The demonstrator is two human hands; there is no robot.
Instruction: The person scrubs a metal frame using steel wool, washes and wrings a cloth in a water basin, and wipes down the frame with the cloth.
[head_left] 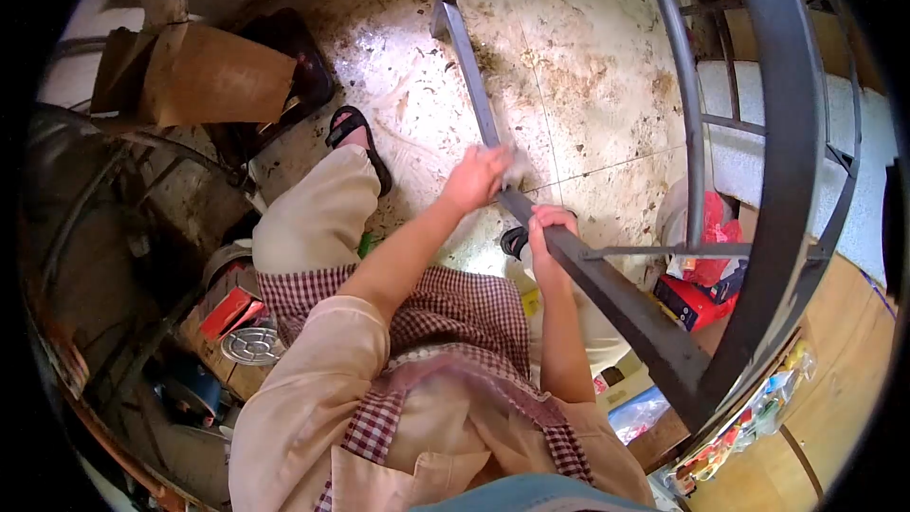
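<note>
My left hand (477, 177) is closed on a whitish cloth or wad (516, 169), blurred by motion, pressed against a dark grey metal bar (474, 85). That bar belongs to a metal frame (779, 133) with upright posts and thinner crossbars. Close by, my right hand (552, 230) wraps around the same bar, a little nearer to my body. Its fingers partly disappear behind the metal.
A cardboard box (209, 76) stands at the upper left on something dark. The tiled floor (578, 85) is stained and littered. Red packages (697, 299) lie beneath the frame at right. Metal bars and clutter, including a red box (230, 311), are at my left.
</note>
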